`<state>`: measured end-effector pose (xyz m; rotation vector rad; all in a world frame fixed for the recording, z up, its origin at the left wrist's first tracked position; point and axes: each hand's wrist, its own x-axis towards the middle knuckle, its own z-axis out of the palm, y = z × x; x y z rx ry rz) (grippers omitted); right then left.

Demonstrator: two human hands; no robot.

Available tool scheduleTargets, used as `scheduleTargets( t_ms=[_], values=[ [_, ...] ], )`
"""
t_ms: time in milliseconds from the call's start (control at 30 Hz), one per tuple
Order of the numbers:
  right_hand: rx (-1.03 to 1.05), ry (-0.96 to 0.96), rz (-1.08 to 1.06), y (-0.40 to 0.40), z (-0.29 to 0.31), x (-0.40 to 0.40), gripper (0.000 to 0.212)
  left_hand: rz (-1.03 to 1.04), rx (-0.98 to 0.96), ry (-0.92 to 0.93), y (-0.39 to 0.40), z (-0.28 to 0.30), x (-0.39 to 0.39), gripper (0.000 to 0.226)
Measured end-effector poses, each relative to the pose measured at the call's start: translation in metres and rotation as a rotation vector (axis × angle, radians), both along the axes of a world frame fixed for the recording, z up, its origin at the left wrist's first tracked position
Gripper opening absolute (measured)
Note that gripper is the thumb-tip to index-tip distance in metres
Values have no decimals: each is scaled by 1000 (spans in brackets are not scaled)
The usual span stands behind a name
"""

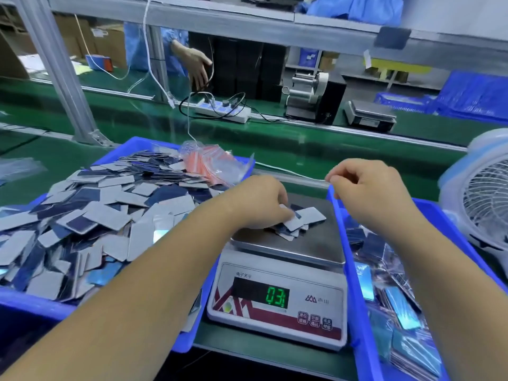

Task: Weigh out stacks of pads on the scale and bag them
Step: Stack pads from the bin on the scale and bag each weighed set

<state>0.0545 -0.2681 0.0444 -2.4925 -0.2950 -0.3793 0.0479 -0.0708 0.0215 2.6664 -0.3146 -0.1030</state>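
A small pile of white and dark blue pads [301, 220] lies on the steel pan of the scale [308, 243], whose green display shows digits. My left hand [258, 202] is over the pan, its fingers curled round pads at the pile's left side. My right hand [365, 188] hovers above the pan's far right corner and pinches the top edge of a clear plastic bag [334, 189]. A blue tray [24, 301] on the left is heaped with loose pads [96, 215].
A bundle of clear bags with red strips [211, 165] lies on the left tray's far corner. A blue tray [354, 270] on the right holds bagged pads. A fan [483, 204] stands at far right. Beyond the conveyor, another person's hand [196, 64] reaches near a power strip [222, 108].
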Motion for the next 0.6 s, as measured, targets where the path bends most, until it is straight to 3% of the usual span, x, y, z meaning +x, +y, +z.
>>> scheduleTargets(
  t_ms=[100,200,333,600],
  values=[
    [-45,65,-3,-2,-23,9,23,14,-93,-42,9,-2,1,18],
    [-75,77,14,-5,-34,12,23,117,-302,-222,25,-2,2,8],
    [-50,72,20,-7,-36,12,24,215,-511,-397,38,-5,-1,18],
    [-78,57,76,-5,-39,10,21,170,-495,-331,36,-12,1,18]
  ],
)
